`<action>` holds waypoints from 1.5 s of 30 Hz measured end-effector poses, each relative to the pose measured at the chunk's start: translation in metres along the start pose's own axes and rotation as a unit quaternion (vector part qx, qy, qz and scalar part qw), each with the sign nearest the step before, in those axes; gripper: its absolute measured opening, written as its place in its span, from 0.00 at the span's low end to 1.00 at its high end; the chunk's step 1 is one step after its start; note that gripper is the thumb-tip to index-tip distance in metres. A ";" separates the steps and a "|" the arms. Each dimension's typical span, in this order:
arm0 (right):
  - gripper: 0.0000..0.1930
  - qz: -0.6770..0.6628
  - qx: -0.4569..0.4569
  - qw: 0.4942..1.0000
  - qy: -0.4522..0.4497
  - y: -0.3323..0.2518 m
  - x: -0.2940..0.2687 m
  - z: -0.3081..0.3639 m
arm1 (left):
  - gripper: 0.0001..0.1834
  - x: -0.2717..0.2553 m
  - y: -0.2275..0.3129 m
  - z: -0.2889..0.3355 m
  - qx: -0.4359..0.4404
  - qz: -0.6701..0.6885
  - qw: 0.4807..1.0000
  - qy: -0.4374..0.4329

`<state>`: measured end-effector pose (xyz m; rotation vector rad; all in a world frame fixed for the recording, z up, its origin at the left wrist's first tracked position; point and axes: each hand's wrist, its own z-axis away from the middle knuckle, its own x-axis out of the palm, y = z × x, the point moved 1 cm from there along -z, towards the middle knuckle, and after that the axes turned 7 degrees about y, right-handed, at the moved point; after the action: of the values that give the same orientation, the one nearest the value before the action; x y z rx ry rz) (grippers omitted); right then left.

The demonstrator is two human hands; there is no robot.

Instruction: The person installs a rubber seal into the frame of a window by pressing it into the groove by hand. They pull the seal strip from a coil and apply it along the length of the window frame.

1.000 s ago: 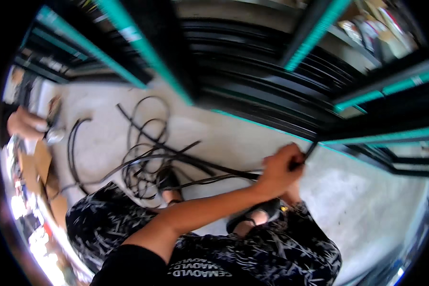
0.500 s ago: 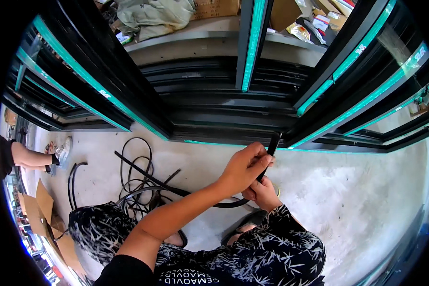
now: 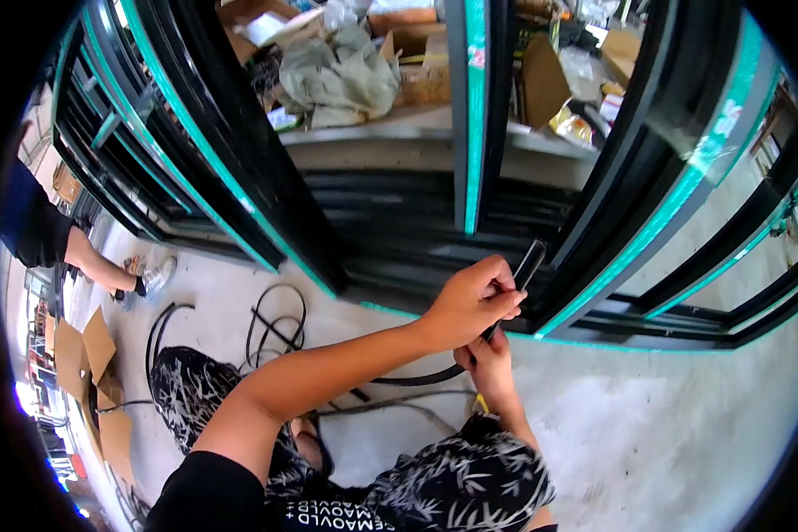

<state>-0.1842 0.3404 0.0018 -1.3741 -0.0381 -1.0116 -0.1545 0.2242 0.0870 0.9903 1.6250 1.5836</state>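
A black rubber strip (image 3: pixel 530 263) slants up toward the inner corner of a black window or door frame (image 3: pixel 399 266). My left hand (image 3: pixel 472 301) pinches it just below its upper end. Below that, my right hand (image 3: pixel 490 362) is closed around the lower part of the strip, near the frame's bottom rail. From there the strip appears to curve left behind my left forearm toward loose black coils (image 3: pixel 277 328) on the floor. Beside my right wrist shows a small yellow item (image 3: pixel 481 403), too small to name.
Green tape (image 3: pixel 476 124) runs along the frame's uprights. Beyond the frame lie cardboard boxes (image 3: pixel 421 75) and a crumpled grey-green plastic sheet (image 3: pixel 350 80). An open carton (image 3: pixel 97 390) stands at left, below another person's leg (image 3: pixel 97 266). More frames lean at both sides.
Both hands stay on the strip, its upper end now rising further above my left hand. The view has shifted, so the frame and floor sit lower in the picture.
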 end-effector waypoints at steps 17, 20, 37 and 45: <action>0.20 0.254 -0.324 0.886 0.212 -0.145 -0.054 0.068 | 0.08 0.090 0.130 -0.092 0.085 0.121 0.989 0.004; 0.16 0.263 -0.306 0.891 0.206 -0.130 -0.045 0.058 | 0.08 0.091 0.122 -0.091 0.128 0.100 0.986 0.019; 0.12 0.221 -0.200 0.932 0.208 -0.117 -0.008 0.041 | 0.11 0.068 0.122 -0.121 0.184 -0.123 0.974 -0.041; 0.08 0.476 -0.113 0.854 0.177 -0.116 -0.039 0.062 | 0.13 0.035 0.127 -0.111 0.068 0.104 0.989 -0.077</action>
<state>-0.2459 0.4281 0.0867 -1.1571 0.9797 -0.3947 -0.2578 0.1964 0.2212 1.3571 1.5812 1.5017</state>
